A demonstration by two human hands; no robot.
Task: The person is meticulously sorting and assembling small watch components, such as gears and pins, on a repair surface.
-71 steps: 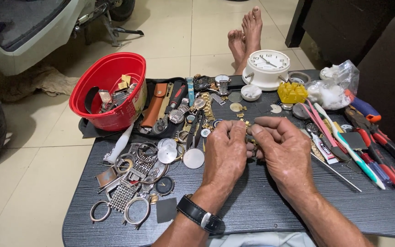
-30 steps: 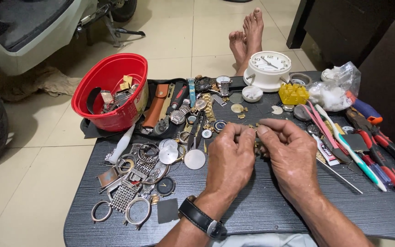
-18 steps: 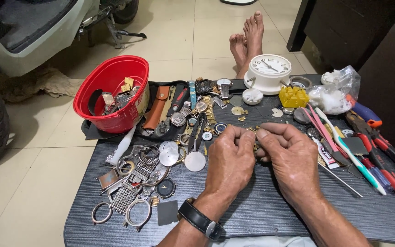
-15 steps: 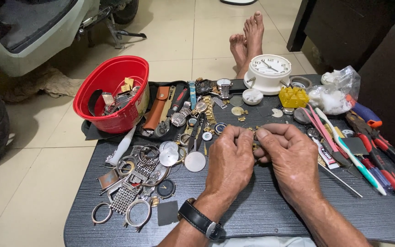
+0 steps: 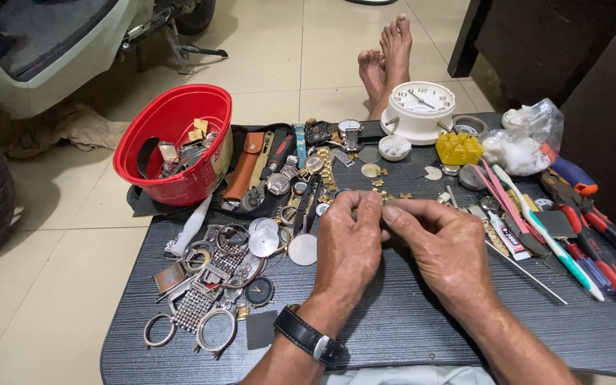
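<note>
Where the dark table (image 5: 408, 335) meets the floor at far left, a red bowl (image 5: 174, 142) of scraps sits on its corner, with loose watch cases and bracelets (image 5: 208, 285) just below. Left hand (image 5: 348, 246), black watch (image 5: 311, 342) on the wrist, and right hand (image 5: 445, 249) meet at centre, fingertips pinched together on a small gold piece (image 5: 385, 202), mostly hidden between them, held just above the table. Behind: white clock (image 5: 419, 110), yellow block (image 5: 458, 147). Far right: toothbrush (image 5: 550, 235), pliers (image 5: 604, 232).
</note>
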